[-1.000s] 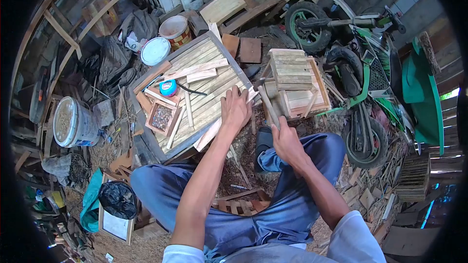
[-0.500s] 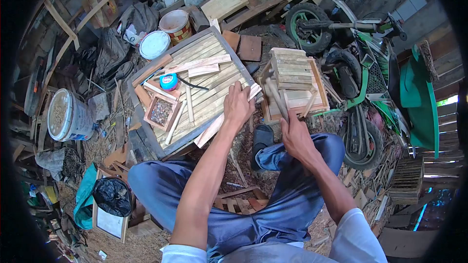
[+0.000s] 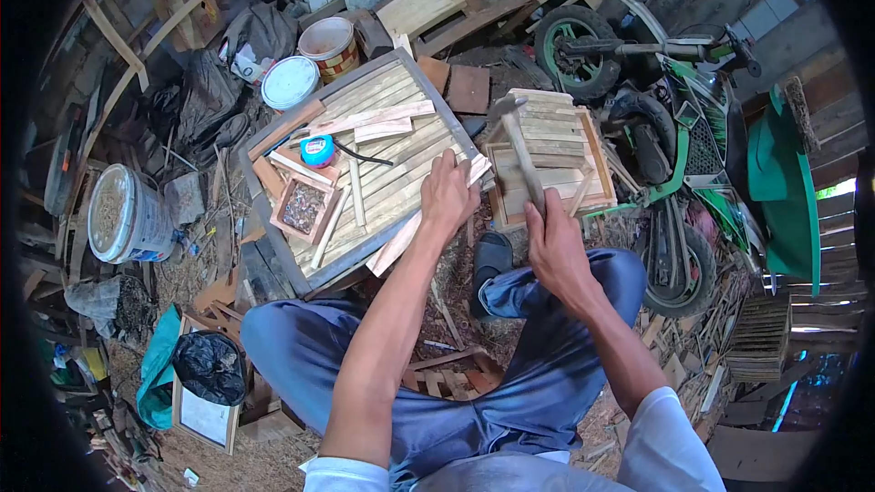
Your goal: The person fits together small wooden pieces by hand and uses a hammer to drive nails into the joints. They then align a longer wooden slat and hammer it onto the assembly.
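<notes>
My left hand (image 3: 447, 191) is closed on a pale wood strip (image 3: 479, 169) at the right edge of the slatted table (image 3: 401, 87). Another length of that pale wood shows below the hand, past the table's edge. My right hand (image 3: 552, 241) grips a hammer (image 3: 521, 148) by its handle, the head raised in front of a small slatted wooden box (image 3: 550, 128). On the table are a blue tape measure (image 3: 317, 151), loose pale strips (image 3: 381, 131) and a small wooden tray (image 3: 303, 207) holding tiny metal pieces.
A white bucket (image 3: 137, 214) stands at the left, with a lidded pail (image 3: 290, 82) and a red-patterned pail (image 3: 328, 44) behind the table. A green motorbike (image 3: 679, 146) and a green plastic basin (image 3: 782, 187) are at the right. Wood scraps cover the ground.
The hammer head has swung up and is now clearly visible above my right hand. My left hand has stayed almost in place on the wood strip.
</notes>
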A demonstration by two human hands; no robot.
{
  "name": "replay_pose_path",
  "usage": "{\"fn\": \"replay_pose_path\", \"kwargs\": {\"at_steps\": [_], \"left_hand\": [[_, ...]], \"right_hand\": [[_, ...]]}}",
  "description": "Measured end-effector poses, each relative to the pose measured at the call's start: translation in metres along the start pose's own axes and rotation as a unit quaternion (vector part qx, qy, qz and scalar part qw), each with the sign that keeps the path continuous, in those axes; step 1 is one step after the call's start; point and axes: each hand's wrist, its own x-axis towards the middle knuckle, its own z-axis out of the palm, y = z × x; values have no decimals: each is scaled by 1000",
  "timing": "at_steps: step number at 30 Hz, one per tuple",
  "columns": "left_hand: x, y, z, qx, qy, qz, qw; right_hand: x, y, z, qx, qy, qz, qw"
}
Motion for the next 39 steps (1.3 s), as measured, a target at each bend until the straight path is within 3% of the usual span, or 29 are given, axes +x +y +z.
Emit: {"fn": "replay_pose_path", "kwargs": {"at_steps": [2, 6, 13, 17, 23, 27, 34, 39], "left_hand": [[-1, -1, 0, -8, 10, 3, 1000], [0, 0, 0, 4, 7, 1, 1000], [-3, 1, -3, 5, -16, -13, 1000], [-4, 2, -4, -2, -8, -31, 999], [-9, 7, -5, -5, 18, -40, 999], [-3, 3, 1, 16, 29, 1, 999], [-2, 6, -4, 31, -23, -21, 999], [-2, 0, 5, 37, 31, 17, 999]], "right_hand": [[1, 10, 11, 22, 30, -24, 999], [6, 31, 15, -48, -58, 19, 997], [4, 5, 11, 9, 15, 5, 1000], [3, 42, 23, -48, -50, 10, 998], [-2, 9, 11, 8, -1, 24, 1000], [-2, 37, 22, -36, -53, 55, 996], [-1, 1, 10, 13, 43, 0, 999], [2, 27, 20, -42, -56, 35, 997]]}}
